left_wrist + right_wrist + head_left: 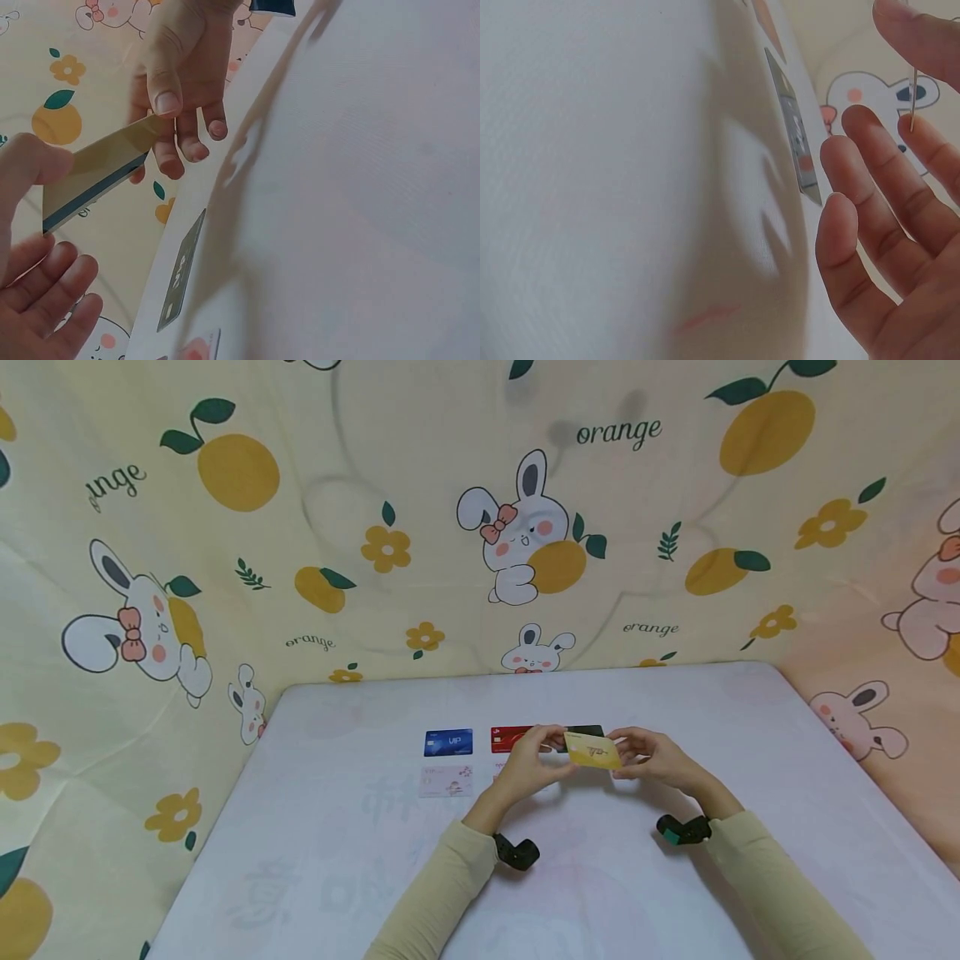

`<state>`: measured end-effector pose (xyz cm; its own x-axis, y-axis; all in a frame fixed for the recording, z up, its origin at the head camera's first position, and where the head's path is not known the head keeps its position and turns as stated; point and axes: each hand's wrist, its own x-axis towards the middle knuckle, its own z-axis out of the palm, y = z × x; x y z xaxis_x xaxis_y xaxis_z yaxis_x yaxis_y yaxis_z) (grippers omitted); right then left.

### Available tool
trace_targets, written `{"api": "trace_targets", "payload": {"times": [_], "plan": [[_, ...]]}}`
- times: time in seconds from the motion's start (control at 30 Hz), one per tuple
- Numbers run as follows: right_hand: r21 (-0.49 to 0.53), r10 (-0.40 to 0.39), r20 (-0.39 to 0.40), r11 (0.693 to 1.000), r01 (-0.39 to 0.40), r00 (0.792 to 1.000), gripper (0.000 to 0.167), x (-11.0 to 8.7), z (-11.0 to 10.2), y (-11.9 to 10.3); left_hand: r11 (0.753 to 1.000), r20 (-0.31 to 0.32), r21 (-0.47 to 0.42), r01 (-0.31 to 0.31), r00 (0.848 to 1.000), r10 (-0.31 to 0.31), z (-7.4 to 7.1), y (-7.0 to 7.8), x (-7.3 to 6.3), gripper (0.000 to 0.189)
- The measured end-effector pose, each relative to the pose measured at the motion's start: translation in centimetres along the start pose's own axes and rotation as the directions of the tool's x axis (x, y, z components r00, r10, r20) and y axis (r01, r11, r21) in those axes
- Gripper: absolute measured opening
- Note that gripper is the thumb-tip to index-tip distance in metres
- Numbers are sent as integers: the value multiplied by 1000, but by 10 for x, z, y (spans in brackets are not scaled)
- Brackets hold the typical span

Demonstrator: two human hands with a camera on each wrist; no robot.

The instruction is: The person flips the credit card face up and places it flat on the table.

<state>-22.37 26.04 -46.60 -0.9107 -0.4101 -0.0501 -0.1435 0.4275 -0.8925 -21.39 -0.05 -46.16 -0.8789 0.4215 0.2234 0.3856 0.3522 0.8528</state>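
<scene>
Above the table, both hands hold a gold-yellow card [592, 751] between them, tilted. My left hand [525, 768] pinches its left end, and my right hand [660, 762] pinches the other end. In the left wrist view a dark stripe crosses the underside of the gold card [101, 169]; the thumbs lie on top. The right wrist view shows the gold card [913, 97] nearly edge-on, between the thumb and a finger of the right hand [900, 225]. On the table behind the hands lie a red card [508, 739] and a black card [587, 730], both partly covered.
Left of the hands lie a blue card [448, 742] marked VIP and, in front of it, a pale pink card [446, 782]. Another pale card [498, 769] is mostly hidden behind the left hand. A patterned cloth [420, 485] hangs behind the white table [337, 860].
</scene>
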Motion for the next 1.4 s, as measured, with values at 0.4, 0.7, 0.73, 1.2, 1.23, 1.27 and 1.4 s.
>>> {"api": "trace_targets", "payload": {"times": [0.4,0.7,0.73,1.2,1.23,1.27,1.4], "plan": [[33,-33,1,999,33,999,62,-1,-2,2,999,16,8,-33,999,32,2,-5,-2,57],[50,-23,10,999,23,1000,66,-1,-2,5,999,43,32,33,998,-35,5,-11,-4,56],[58,-23,11,998,23,1000,67,-1,-2,6,999,48,29,43,998,-45,5,-11,-4,56],[47,14,-1,999,-14,1000,66,-3,-1,3,996,59,67,62,996,-66,5,-10,-6,58],[43,18,2,999,-18,1000,66,-3,-1,4,995,62,69,67,996,-72,5,-11,-7,59],[44,25,3,999,-25,1000,66,-3,-1,4,995,65,70,72,995,-76,5,-11,-7,60],[44,18,22,999,-19,1000,66,-4,-1,6,995,79,52,90,993,-93,6,-11,-8,61]]}}
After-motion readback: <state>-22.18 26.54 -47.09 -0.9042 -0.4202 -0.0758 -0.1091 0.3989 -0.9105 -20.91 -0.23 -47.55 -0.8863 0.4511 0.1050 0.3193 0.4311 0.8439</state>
